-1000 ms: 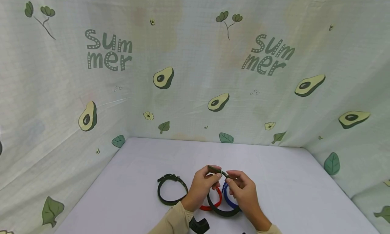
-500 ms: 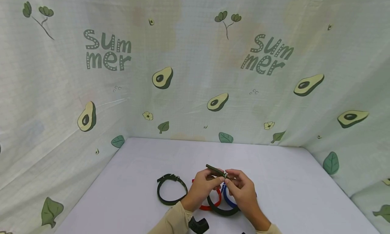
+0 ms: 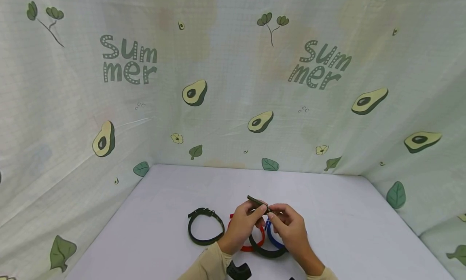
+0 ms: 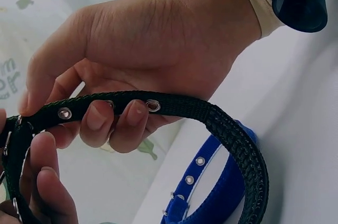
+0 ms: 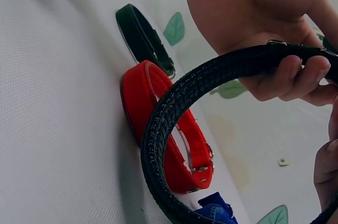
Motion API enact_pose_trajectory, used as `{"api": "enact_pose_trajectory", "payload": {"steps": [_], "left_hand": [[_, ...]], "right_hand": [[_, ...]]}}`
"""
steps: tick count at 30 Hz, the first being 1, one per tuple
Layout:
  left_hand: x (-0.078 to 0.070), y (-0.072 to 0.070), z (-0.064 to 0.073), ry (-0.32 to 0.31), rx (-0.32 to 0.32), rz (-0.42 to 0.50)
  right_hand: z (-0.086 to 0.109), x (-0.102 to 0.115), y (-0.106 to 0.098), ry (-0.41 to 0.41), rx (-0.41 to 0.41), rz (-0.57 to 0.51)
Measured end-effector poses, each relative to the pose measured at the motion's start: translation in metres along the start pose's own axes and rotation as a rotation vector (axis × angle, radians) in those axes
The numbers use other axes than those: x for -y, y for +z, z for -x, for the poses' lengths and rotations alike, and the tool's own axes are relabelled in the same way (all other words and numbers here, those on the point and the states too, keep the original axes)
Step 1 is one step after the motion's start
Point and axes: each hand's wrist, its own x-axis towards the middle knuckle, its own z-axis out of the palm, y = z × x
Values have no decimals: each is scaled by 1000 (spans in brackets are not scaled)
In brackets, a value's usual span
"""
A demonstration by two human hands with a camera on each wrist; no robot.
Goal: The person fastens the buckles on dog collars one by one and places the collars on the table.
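Both hands hold a dark green buckle collar [image 3: 269, 253], likely a pet collar, its loop hanging below them. My left hand [image 3: 240, 221] grips the strap at the left, and the strap's free end points up and left past its fingers. The right hand [image 3: 291, 229] pinches the collar near the buckle, fingertips close to the left thumb. In the left wrist view, the right hand [image 4: 153, 39] curls its fingers around the eyeleted strap. In the right wrist view, the left hand [image 5: 253, 12] has its fingers around the collar beside a metal ring. The buckle is partly hidden.
Behind and below the hands lie a red collar [image 3: 247, 249] and a blue collar [image 3: 273, 237] on the white table [image 3: 174, 183]. Another dark green collar [image 3: 206, 242], buckled into a ring, lies to the left. A patterned curtain [image 3: 218, 142] encloses the table.
The fingertips of both hands have come closer together at the buckle, closing the gap. The strap's free end now stands out further above the left hand.
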Motion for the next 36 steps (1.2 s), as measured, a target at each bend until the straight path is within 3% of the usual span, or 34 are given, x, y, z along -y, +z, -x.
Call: {"api": "enact_pose_trajectory", "payload": {"steps": [6,16,27,30,36], "left_hand": [[-1,2,1,7,-11,33],[-8,3,4,21,10,63],[-12,0,2,51,-19,70],[-12,-1,2,46,-5,71],[-10,-1,2,38,25,73]], "right_hand": [[-1,1,-1,-8,7,-18],[-5,3,-5,70,71,44],[-7,4,-7,77,107,65],[-7,4,-8,46,114,70],[-8,3,-9,-122,103,109]]}}
